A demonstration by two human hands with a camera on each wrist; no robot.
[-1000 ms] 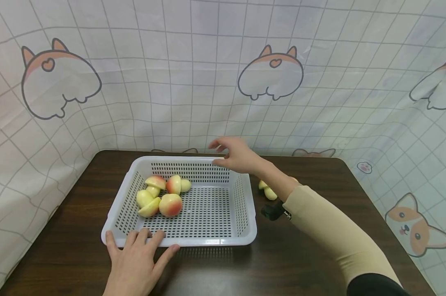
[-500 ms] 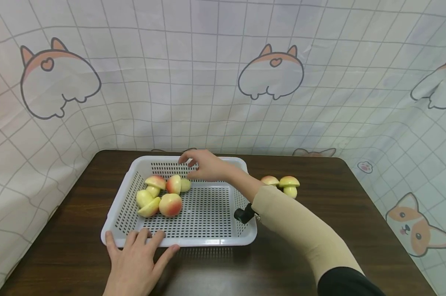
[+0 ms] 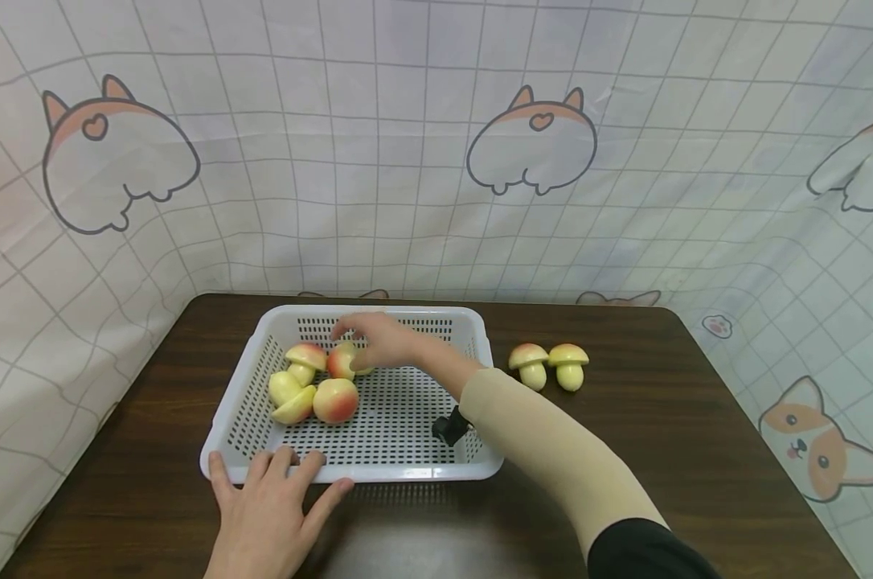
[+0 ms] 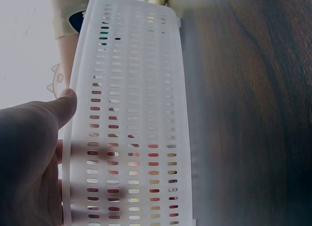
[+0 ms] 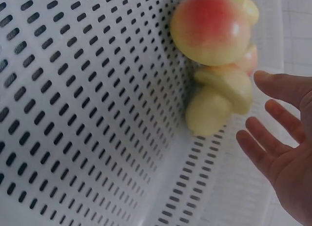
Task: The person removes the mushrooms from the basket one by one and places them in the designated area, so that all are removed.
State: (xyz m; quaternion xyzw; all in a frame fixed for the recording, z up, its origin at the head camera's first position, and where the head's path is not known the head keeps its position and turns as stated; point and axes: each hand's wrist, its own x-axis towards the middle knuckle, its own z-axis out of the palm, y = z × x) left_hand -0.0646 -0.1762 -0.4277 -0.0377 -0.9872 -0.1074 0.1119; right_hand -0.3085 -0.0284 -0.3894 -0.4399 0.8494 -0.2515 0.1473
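A white perforated plastic basket [image 3: 407, 473] sits on the table. At its near left rim is my left hand [image 3: 266, 511], fingers bent over the edge and thumb outside; the thumb also shows at the rim in the left wrist view. My right hand [image 3: 382, 339] reaches in, thumb and fingers spread apart around a toy mushroom [image 3: 341, 359] with a red-yellow cap, partly hidden by it. In the right wrist view a gap shows between the fingers and that mushroom [image 5: 209, 111]. Beside it lie more mushrooms: one capped [image 3: 305, 362], one tipped over [image 3: 292, 398], and one cap-up [image 3: 336, 400].
Two similar mushrooms [image 3: 528, 366] [image 3: 568, 366] stand on the dark wooden table [image 3: 661, 450] right of the basket. A small black device [image 3: 451, 426] is on the right wrist, over the basket. Behind the table hangs a white gridded cloth [image 3: 407, 161] with cartoon dogs.
My right hand has moved left and lower from the basket's back right to the back mushroom, uncovering the two mushrooms on the table. The left hand stays on the rim.
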